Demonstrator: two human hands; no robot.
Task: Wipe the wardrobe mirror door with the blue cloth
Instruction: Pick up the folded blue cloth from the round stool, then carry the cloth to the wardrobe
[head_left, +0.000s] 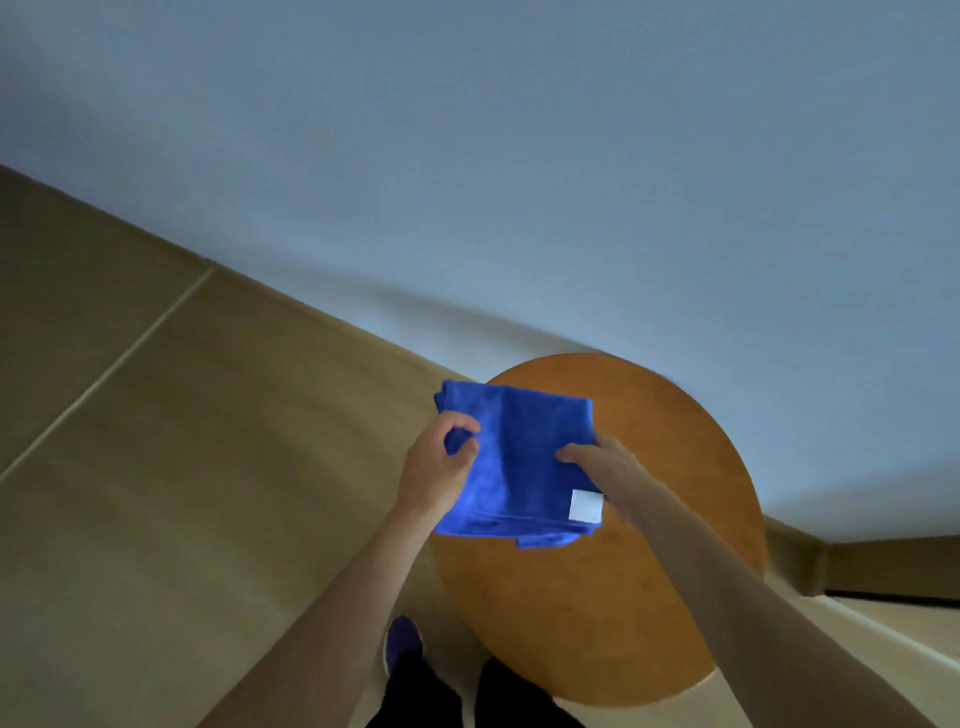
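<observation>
A folded blue cloth (519, 457) with a white label at its near right corner is held flat above a round wooden stool. My left hand (441, 467) pinches the cloth's left edge, thumb on top. My right hand (602, 467) grips the right edge, thumb lying on the cloth. Both forearms reach in from the bottom of the head view. No mirror door is in view.
The round orange-brown stool (649, 571) stands against a pale blue-grey wall (519, 182). Beige floor tiles (182, 467) spread to the left. A brown skirting board (810, 566) runs at the right. My feet, one in a purple shoe (402, 642), are at the bottom.
</observation>
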